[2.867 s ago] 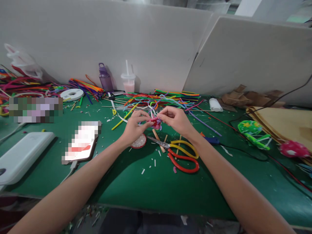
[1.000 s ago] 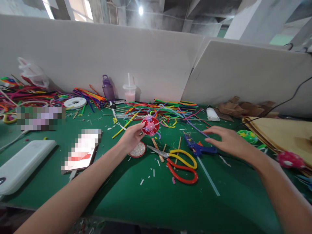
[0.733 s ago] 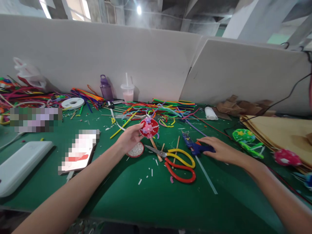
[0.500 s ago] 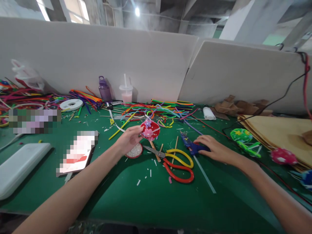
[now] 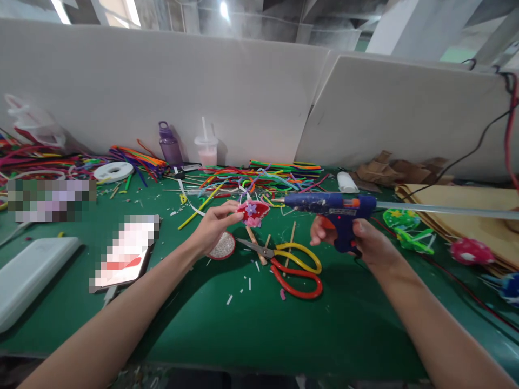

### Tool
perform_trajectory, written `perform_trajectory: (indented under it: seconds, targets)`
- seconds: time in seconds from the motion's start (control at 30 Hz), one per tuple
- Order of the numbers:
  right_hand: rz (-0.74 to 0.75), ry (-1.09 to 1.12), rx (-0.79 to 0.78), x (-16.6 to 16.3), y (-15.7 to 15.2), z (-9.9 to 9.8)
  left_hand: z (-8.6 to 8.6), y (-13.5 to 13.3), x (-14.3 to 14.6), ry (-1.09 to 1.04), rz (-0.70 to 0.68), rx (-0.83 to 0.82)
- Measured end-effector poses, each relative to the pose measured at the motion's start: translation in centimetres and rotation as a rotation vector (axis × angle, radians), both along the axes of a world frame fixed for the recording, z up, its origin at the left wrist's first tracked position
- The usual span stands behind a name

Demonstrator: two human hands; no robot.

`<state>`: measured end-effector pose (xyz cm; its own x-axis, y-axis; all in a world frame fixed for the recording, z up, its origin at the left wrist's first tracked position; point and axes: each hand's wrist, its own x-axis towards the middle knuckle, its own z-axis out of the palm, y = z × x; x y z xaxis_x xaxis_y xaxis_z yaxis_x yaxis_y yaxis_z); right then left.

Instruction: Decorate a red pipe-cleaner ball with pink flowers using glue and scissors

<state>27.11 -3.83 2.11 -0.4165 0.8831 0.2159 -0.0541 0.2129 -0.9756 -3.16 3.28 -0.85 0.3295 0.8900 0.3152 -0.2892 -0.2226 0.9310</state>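
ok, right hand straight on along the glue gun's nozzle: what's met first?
Likely the red flowered piece in the left hand; the tip of the glue gun looks near it, depth unclear.

- I grip a glue gun (image 5: 310,203) of smooth plastic, its nozzle (image 5: 279,200) metallic.
- I pinch an ornament (image 5: 257,209) with shiny, plastic-looking flowers (image 5: 253,221).
- Lower centre: scissors (image 5: 266,252), metal blades (image 5: 251,246), glossy handles (image 5: 306,295).
- Right edge: matt, paper-like sheets (image 5: 454,197).
- Beneath me, the surface (image 5: 235,329): smooth, faintly glossy.

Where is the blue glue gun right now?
In the head view, the blue glue gun is right of centre, held in the right grip above the scissors, its nozzle pointing toward the red flowered piece.
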Motion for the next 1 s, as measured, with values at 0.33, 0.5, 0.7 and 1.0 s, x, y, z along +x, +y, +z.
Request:
perform_trajectory:
  seconds: [0.33, 0.5, 0.7, 1.0]
  targets:
    - [0.035, 0.006, -0.039, -0.1, 0.1, -1.2, 0.3, -0.4, 0.3, 0.078, -0.015, 0.035]
    - [-0.014, -0.038, -0.045, -0.2, 0.1, -1.4, 0.3, -0.3, 0.3, 0.075, -0.012, 0.032]
    - [0.014, 0.003, -0.069, -0.2, 0.1, -1.4, 0.2, -0.3, 0.2, 0.062, -0.02, 0.034]
    - [0.046, 0.023, -0.078, -0.4, 0.0, -1.4, 0.2, -0.4, 0.2, 0.079, -0.008, 0.035]
